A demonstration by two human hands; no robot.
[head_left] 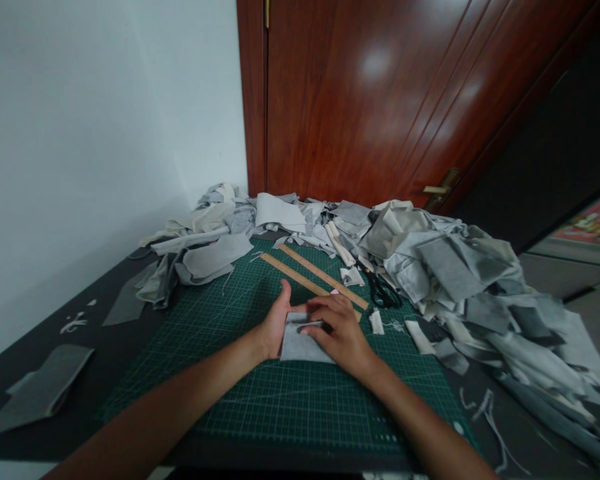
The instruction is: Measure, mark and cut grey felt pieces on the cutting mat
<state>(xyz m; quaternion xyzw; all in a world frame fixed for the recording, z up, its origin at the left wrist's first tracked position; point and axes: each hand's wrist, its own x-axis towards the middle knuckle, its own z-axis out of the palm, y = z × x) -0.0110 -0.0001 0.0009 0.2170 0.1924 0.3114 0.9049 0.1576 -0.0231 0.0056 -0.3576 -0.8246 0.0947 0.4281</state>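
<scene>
A small folded piece of grey cloth [305,345] is between my hands, above the green cutting mat [260,400]. My left hand [276,325] holds its left side, thumb raised and the other fingers largely hidden behind the cloth. From the right, my right hand [341,328] grips the cloth near its upper fold, fingers bent over it. Just beyond my hands lie two wooden rulers [325,275], side by side and slanted; the right hand covers part of the nearer one. Black-handled scissors [383,291] rest to the right of them.
A large heap of grey and cream cloth scraps [445,267] spreads along the right. More scraps [205,250] lie at the back left. A folded grey cloth [45,387] sits on the dark table at the left. Behind are a white wall [105,120] and a wooden door [340,100].
</scene>
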